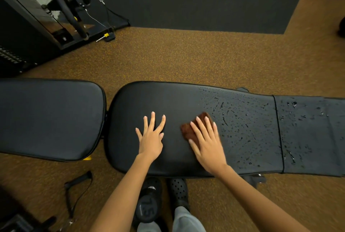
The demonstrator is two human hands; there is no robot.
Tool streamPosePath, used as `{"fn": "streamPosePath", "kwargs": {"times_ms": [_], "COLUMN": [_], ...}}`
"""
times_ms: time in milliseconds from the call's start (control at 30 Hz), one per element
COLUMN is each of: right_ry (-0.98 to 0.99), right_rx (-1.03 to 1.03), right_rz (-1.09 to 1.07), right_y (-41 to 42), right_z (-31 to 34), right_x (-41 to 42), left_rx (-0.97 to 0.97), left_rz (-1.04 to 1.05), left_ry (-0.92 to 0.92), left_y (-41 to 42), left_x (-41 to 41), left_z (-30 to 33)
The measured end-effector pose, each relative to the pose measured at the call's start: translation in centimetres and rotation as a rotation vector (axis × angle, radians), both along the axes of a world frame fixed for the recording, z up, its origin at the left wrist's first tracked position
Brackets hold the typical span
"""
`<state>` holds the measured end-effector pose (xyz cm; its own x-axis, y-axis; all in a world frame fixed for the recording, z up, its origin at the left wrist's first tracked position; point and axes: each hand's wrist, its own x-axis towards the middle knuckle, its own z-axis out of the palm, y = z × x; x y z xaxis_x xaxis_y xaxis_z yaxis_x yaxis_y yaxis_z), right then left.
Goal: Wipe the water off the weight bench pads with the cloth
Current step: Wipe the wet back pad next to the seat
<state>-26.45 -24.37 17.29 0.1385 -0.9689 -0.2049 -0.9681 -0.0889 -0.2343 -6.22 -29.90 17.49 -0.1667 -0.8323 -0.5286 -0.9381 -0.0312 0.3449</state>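
The right hand presses a brown cloth flat on the long bench pad, fingers straight and slightly apart, the cloth showing past the fingertips toward 11 o'clock. Water drops bead on the pad at 3 o'clock of the cloth. The left hand rests at 9 o'clock of it, fingers spread wide, holding nothing. A second pad lies further toward 9 o'clock

A brown cloth is pressed flat on the long black pad by the right hand. The left hand is laid flat beside it. Water drops are seen to the right.
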Motion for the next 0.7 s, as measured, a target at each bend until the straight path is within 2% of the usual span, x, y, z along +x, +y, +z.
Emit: {"fn": "streamPosePath", "kwargs": {"times_ms": [67, 267, 333, 400, 467, 567, 700], "right_ry": [-0.05, -0.221, -0.342, -0.417, -0.371, -0.214, 0.002], "right_rx": [0.023, 0.146, 0.148, 0.017, -0.138, -0.166, -0.059], "right_rz": [-0.053, 0.226, 0.213, 0.117, -0.057, -0.303, -0.321], "right_y": [-1.3, 1.0, 1.1, 0.3, -0.7, -1.8, -2.0], "right_z": [-0.1, 0.7, 1.9, 2.7, 2.7, 2.0, 0.4], "right_x": [2.7, 4.0, 3.2, 1.8, -0.7, -4.8, -8.5], "left_rx": [-0.007, -0.011, -0.107, -0.249, -0.348, -0.364, -0.313], "left_rz": [-0.003, 0.07, 0.063, 0.015, -0.09, -0.298, -0.36], "left_ry": [0.0, 0.06, 0.105, 0.184, 0.236, 0.183, 0.011], "left_y": [0.1, 0.0, 0.7, 1.7, 3.1, 5.7, 7.1], "left_x": [0.1, -0.6, -1.5, -2.7, -4.1, -5.9, -6.7], "left_z": [-0.1, 0.9, 1.4, 1.6, 1.7, 0.7, -0.8]}}
